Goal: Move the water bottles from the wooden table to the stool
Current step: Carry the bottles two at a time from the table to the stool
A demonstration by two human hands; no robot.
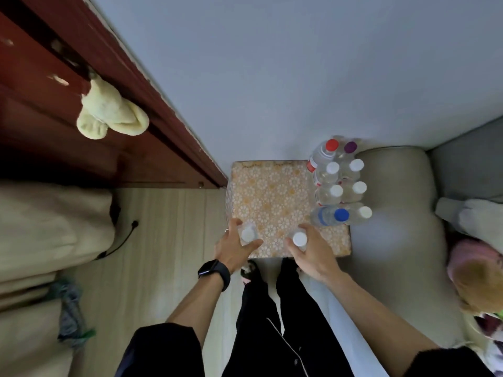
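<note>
1. Relation governing the next move: we find two white-capped bottles standing upright at the lower edge of the flower-patterned surface, with their long axes pointing up towards the camera. The left bottle is at the lower left corner of that surface. The right bottle is lower centre. Each lies directly under its own hand, so neither hand needs to cross over.
2. Left hand, watch on the wrist: the fingers and thumb curl round the shoulder of the left bottle. We record it as gripping that bottle.
3. Right hand: the fingers wrap round the right bottle just below its cap. We record it as gripping as well.
4. Whether either bottle base touches the surface is hidden by the hands, so we cannot tell.
5. Remaining stock: a cluster of bottles stands upright in two rows along the right edge of the patterned surface. Its caps are red, purple, blue and white. It is just beside the right hand and well apart from the left.
6. We cannot tell whether the patterned surface is the worktop or the stool; no second support shows.
7. Judgement: the right hand is nearer the cluster, and a careless swing there could knock over the blue-capped bottle.
</note>
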